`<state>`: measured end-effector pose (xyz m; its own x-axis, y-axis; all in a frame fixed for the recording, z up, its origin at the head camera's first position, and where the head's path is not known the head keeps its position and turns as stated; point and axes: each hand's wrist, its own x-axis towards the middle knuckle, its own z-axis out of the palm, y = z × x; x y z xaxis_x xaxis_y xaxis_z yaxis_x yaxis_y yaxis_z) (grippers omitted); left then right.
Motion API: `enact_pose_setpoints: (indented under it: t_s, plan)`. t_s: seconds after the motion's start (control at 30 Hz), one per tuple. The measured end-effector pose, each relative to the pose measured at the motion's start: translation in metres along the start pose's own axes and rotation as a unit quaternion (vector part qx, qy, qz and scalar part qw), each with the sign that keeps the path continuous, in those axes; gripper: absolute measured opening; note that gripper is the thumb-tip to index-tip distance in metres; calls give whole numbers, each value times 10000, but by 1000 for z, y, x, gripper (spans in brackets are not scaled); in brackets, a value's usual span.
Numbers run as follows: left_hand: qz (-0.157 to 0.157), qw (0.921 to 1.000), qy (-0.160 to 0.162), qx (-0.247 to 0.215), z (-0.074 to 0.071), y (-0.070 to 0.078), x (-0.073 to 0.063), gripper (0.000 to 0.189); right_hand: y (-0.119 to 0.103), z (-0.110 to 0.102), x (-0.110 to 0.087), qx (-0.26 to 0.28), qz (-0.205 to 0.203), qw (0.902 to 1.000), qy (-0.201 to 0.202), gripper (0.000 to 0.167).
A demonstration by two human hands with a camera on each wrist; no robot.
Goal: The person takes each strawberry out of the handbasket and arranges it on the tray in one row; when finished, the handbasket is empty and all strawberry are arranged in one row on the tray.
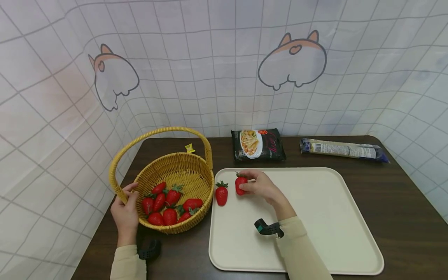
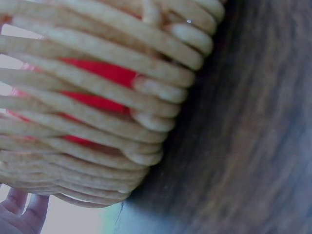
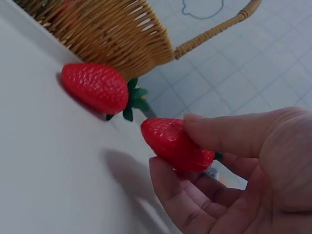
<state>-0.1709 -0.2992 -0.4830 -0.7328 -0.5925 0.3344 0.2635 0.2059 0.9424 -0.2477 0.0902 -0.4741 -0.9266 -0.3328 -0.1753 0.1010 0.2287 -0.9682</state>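
Observation:
My left hand (image 1: 126, 214) grips the yellow wicker basket (image 1: 206, 210) by its left rim, at the foot of the handle. Several red strawberries (image 1: 169, 216) lie inside it; in the left wrist view, red shows through the basket weave (image 2: 92, 102). Between thumb and fingers, my right hand (image 1: 262, 187) pinches a strawberry (image 3: 170, 144) just above the tray's upper left part. Another strawberry (image 3: 97, 87) rests on the white tray (image 1: 315, 225), close to the basket, with its green leaves pointing away from me.
Behind the tray lie a black food packet (image 1: 273, 146) and a long clear-and-blue packet (image 1: 344, 149). A small yellow wrapper (image 1: 189, 148) sits behind the basket. The dark wooden table (image 1: 402, 210) ends at a grid-patterned curtain (image 1: 231, 77).

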Motion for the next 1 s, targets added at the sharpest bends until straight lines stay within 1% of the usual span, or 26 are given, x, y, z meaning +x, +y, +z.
enact_pose_setpoints:
  t_s: [0.13, 0.27, 0.43, 0.53, 0.7, 0.87, 1.0]
  plan:
    - [-30, 9999, -11, 106, 0, 5, -1, 15, 5, 3, 1, -192, 136, 9996, -132, 39]
    - [-41, 9998, -13, 172, 0, 5, -2, 16, 8, 5, 2, -383, 119, 9989, -250, 37]
    - [-35, 9999, 11, 119, -1, -1, -1, 18, 8, 9, 0, -592, 61, 9980, -196, 37]
    - [-20, 9999, 12, 99, -1, -2, -1, 18, 9, 11, 0, -761, 24, 9970, -133, 37]
    - [-27, 10000, 13, 39, -1, -1, -1, 19, 8, 12, -1, -824, 12, 9966, -86, 36]
    - [-53, 10000, 24, -10, 0, 1, -2, 18, 8, 15, 1, -812, -15, 9966, -121, 36]
    - [-67, 10000, 24, 17, 1, 2, -2, 18, 7, 17, 1, -789, 67, 9968, -107, 37]
